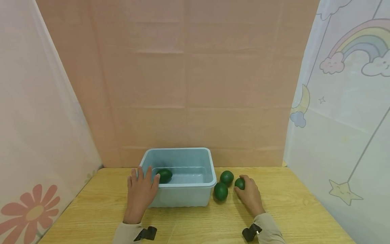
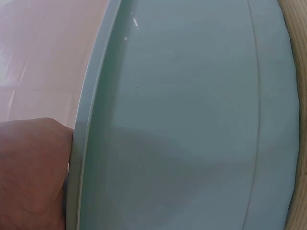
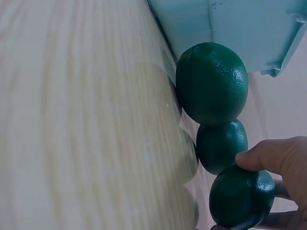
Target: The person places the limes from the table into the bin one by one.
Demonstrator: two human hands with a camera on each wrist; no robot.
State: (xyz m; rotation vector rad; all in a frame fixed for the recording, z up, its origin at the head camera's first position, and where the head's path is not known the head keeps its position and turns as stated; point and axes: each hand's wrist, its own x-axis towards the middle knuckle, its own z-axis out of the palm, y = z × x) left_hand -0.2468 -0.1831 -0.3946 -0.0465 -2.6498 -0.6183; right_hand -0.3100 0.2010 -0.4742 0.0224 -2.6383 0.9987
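Note:
My left hand (image 1: 141,189) lies at the near left corner of a light blue plastic bin (image 1: 182,196), fingers spread and straight across its rim. The left wrist view has part of that hand against the rim (image 2: 86,124). One dark green avocado (image 1: 165,176) lies inside the bin, near its left end. To the right of the bin, my right hand (image 1: 250,195) holds another avocado (image 3: 242,196) between thumb and fingers. Two more avocados, a nearer one (image 1: 220,191) and a farther one (image 1: 226,177), sit on the table between the bin and that hand.
The wooden table (image 1: 189,225) ends at a brown sheet (image 1: 182,101) hung behind the bin. Pale printed sheets flank it, with a flower on the left sheet (image 1: 39,135) and a rainbow on the right one (image 1: 341,149).

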